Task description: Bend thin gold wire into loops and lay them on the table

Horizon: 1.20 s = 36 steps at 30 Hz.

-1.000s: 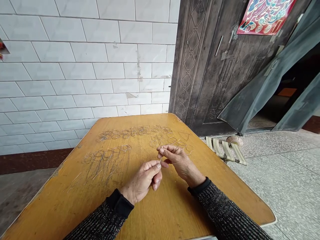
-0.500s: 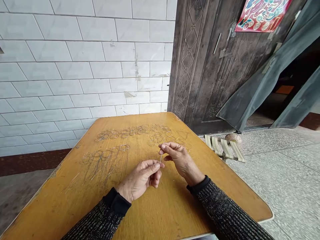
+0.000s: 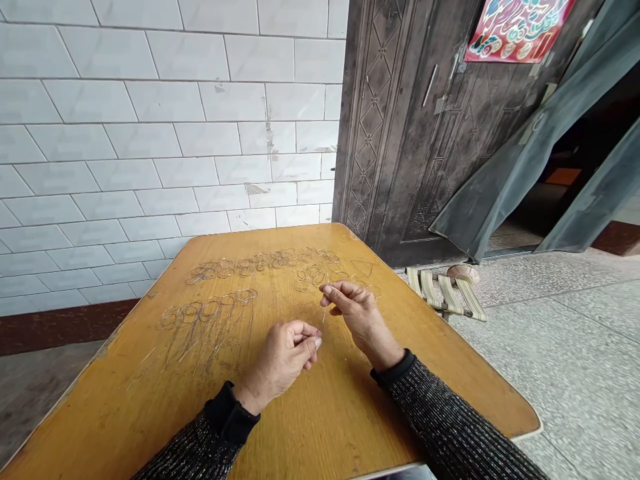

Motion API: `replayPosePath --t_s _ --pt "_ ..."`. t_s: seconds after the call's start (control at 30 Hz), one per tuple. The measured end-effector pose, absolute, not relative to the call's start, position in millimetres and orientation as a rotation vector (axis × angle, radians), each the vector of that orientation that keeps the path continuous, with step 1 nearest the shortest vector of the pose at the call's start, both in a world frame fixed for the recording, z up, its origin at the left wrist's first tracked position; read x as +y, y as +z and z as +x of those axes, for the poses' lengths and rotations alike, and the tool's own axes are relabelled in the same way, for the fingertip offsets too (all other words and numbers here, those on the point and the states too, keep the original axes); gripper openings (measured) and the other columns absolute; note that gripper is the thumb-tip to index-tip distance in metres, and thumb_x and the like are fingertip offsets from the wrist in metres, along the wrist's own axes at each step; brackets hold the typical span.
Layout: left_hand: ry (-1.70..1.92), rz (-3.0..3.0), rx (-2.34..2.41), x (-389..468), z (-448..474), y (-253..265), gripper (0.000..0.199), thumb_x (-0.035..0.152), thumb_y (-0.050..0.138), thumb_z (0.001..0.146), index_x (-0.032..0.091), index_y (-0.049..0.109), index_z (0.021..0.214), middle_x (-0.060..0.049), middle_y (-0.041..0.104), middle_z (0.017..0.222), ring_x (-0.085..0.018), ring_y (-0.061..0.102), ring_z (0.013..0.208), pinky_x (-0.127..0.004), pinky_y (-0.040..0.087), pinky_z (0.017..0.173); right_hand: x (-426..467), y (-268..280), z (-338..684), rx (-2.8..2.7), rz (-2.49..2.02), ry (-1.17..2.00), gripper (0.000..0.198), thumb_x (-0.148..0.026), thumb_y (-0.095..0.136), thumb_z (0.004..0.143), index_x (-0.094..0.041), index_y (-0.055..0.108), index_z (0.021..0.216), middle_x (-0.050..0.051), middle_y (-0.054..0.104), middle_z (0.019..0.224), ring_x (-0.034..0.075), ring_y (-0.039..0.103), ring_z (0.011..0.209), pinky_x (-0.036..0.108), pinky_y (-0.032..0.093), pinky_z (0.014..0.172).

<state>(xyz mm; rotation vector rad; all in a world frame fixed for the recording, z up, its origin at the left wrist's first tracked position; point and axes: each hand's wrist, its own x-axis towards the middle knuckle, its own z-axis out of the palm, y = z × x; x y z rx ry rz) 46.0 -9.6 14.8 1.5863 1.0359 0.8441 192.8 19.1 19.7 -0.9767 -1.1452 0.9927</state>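
Observation:
A thin metal wire point(image 3: 325, 315) is pinched between thumb and fingers of my right hand point(image 3: 361, 320), its lower end pointing down toward my left hand. My left hand point(image 3: 280, 357) is closed, thumb pressed to the fingers, just below and left of that end. Whether anything is in its fingertips is too small to make out. Beyond my hands, flower-shaped wire loops point(image 3: 260, 262) lie in a row across the table point(image 3: 300, 427). More wire loops with long straight tails point(image 3: 205, 313) lie at the left. Further wire shapes point(image 3: 313, 275) sit behind my right hand, partly hidden.
A white tiled wall point(image 3: 165, 140) stands behind the table. To the right are a dark carved door point(image 3: 385, 147), a grey curtain point(image 3: 515, 167) and a low strap stool point(image 3: 445, 293) on the speckled floor. A flat object's edge point(image 3: 400, 472) shows at the bottom.
My left fingertips have come away from the wire's lower end, slightly down and left. My right hand still pinches the wire in nearly the same place. The view has shifted slightly.

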Motion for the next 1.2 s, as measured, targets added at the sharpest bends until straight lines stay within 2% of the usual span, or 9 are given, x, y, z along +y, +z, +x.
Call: replayPosePath --t_s 0.23,0.43,0.57,0.7,0.93,1.2 --pt "0.825 1.662 0.911 -11 44 18 0.022 0.034 0.053 0.075 0.012 0.055 0.072 0.003 0.048 0.05 -0.008 0.044 0.045 -0.022 0.036 0.047 19 18 191 -1.121 -0.964 1.022 0.02 -0.036 0.061 0.069 -0.018 0.061 0.062 -0.002 0.057 0.055 0.009 0.046 0.053 0.023 0.036 0.054" --pt "0.834 1.392 0.793 -14 46 14 0.027 0.038 0.057 0.075 0.012 0.057 0.075 0.004 0.048 0.052 -0.006 0.041 0.045 -0.02 0.034 0.046 21 17 192 -1.089 -0.973 1.019 0.021 -0.037 0.061 0.068 -0.018 0.06 0.06 -0.001 0.057 0.055 0.009 0.047 0.053 0.023 0.036 0.054" --pt "0.753 1.323 0.829 -14 46 13 0.031 0.042 0.056 0.075 0.012 0.057 0.079 0.0 0.055 0.059 -0.008 0.048 0.049 -0.021 0.037 0.049 23 16 192 -1.087 -0.985 1.03 0.022 -0.038 0.061 0.067 -0.018 0.06 0.058 -0.002 0.057 0.054 0.01 0.047 0.051 0.023 0.035 0.052" --pt "0.793 1.45 0.941 -11 45 16 0.039 0.047 0.045 0.079 0.011 0.059 0.08 -0.005 0.06 0.069 -0.011 0.053 0.058 -0.021 0.036 0.049 23 16 189 -1.119 -0.987 1.038 0.023 -0.038 0.062 0.066 -0.018 0.059 0.057 -0.002 0.056 0.052 0.009 0.046 0.05 0.023 0.035 0.051" --pt "0.834 1.646 1.006 -4 48 15 0.03 0.037 0.052 0.077 0.014 0.052 0.058 0.001 0.052 0.055 -0.007 0.039 0.047 -0.021 0.031 0.048 19 12 179 -1.182 -0.97 1.035 0.024 -0.037 0.061 0.068 -0.017 0.058 0.055 -0.002 0.055 0.052 0.009 0.043 0.048 0.023 0.034 0.049" --pt "0.845 1.738 1.046 -4 49 10 0.031 0.038 0.047 0.079 0.014 0.055 0.063 0.0 0.052 0.053 -0.008 0.04 0.043 -0.021 0.03 0.044 19 10 175 -1.179 -0.97 1.021 0.026 -0.038 0.062 0.067 -0.017 0.056 0.054 -0.001 0.055 0.052 0.008 0.042 0.045 0.023 0.033 0.047"
